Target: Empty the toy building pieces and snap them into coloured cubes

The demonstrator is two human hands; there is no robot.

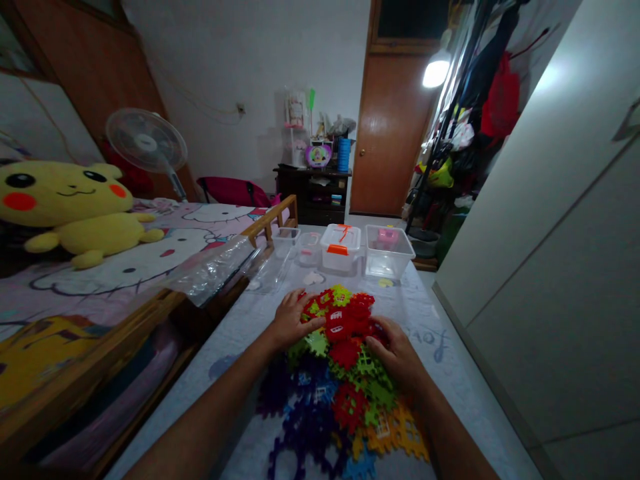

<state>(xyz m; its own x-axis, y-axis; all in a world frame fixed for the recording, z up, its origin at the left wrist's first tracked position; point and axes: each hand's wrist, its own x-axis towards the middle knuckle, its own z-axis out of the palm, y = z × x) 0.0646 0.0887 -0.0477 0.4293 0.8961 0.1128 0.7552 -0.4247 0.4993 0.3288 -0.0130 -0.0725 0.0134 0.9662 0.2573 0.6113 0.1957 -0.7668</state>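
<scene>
A heap of flat plastic interlocking pieces (340, 373) in red, green, purple, blue and yellow lies on a pale printed sheet (440, 333) in front of me. My left hand (293, 319) rests on the heap's upper left side, fingers curled over red and green pieces. My right hand (395, 353) presses on the right side, fingers bent around a red piece (345, 323) near the top. Both hands close in on the same cluster of red pieces.
Beyond the heap stand clear plastic boxes (387, 250), one with an orange latch (340, 248). A bed with a wooden frame (270, 223) and a yellow plush toy (75, 207) is at left. A white cabinet (550, 233) lines the right side.
</scene>
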